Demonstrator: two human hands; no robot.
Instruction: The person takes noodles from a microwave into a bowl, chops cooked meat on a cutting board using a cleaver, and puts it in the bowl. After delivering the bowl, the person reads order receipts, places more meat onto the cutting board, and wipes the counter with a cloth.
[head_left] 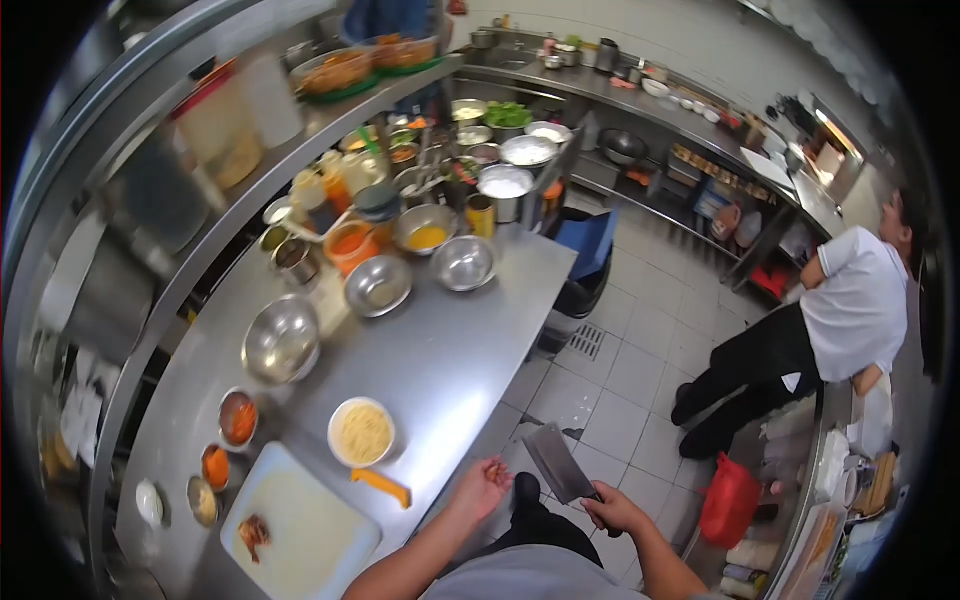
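Observation:
My right hand point(614, 509) grips the dark handle of a cleaver point(559, 463), its broad blade held over the floor beside the table. My left hand point(485, 486) hovers by the table's edge with fingers loosely curled and nothing seen in it. Left of it, an orange-handled tool point(381, 487) lies by a white tub of pale yellow shreds point(362, 432); its kind is unclear. A white cutting board point(310, 530) rests on the steel table point(430, 370), with a small browned piece of food, perhaps meat point(253, 537), at its left side.
Metal bowls point(281, 340) and small dishes of orange food point(238, 417) stand along the table. Squeeze bottles point(320, 190) and several pots fill its far end. A co-worker point(850, 300) leans at the right counter. A red container point(729, 500) sits low at right, near my right arm.

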